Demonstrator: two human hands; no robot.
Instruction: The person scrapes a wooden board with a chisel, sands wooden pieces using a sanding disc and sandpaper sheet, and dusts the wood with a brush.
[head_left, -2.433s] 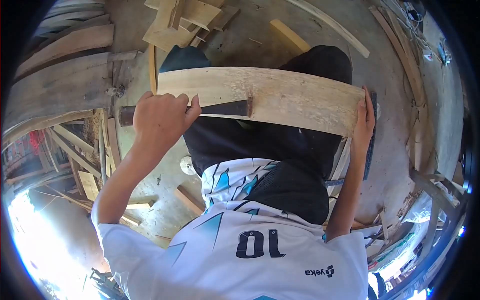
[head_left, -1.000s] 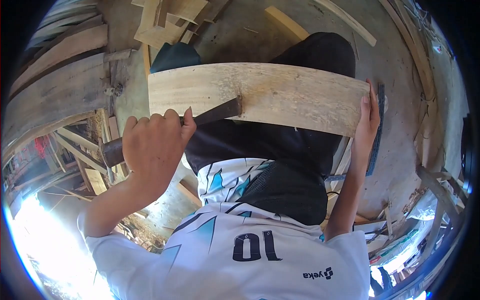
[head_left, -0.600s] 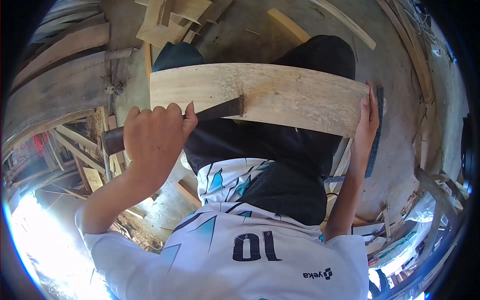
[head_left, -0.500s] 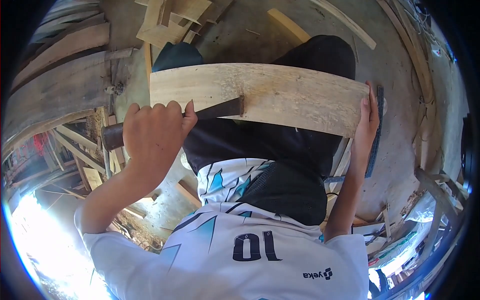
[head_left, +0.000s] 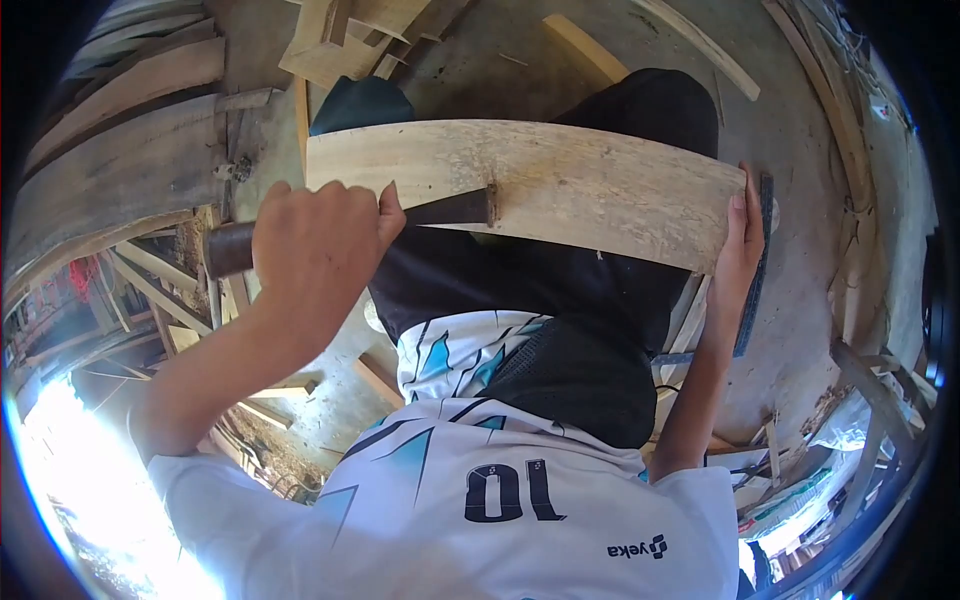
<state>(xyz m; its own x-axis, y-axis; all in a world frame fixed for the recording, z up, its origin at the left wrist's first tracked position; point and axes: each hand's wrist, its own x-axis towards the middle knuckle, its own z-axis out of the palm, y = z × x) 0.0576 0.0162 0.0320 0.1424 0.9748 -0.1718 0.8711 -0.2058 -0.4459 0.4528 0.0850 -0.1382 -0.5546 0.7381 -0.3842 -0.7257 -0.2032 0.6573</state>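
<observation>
A long pale wooden board [head_left: 600, 190] lies across my lap, slightly bowed in this view. My left hand [head_left: 322, 240] is wrapped round a chisel [head_left: 450, 208] with a thick dark handle and a flat blade that widens to its edge. That edge rests on the face of the board near its middle, beside a brownish patch. At the board's far right end my right hand [head_left: 738, 225] grips it, fingers over the end edge.
Offcuts of wood [head_left: 345, 40] are piled on the floor ahead. Larger planks [head_left: 150, 140] lean at the left. A dark metal bar [head_left: 758, 270] stands just right of my right hand. More timber strips [head_left: 855, 120] lie along the right.
My left hand and the chisel have shifted slightly to the right and up in the view. The board also appears a little further right, along with the surroundings. Both grips are the same.
</observation>
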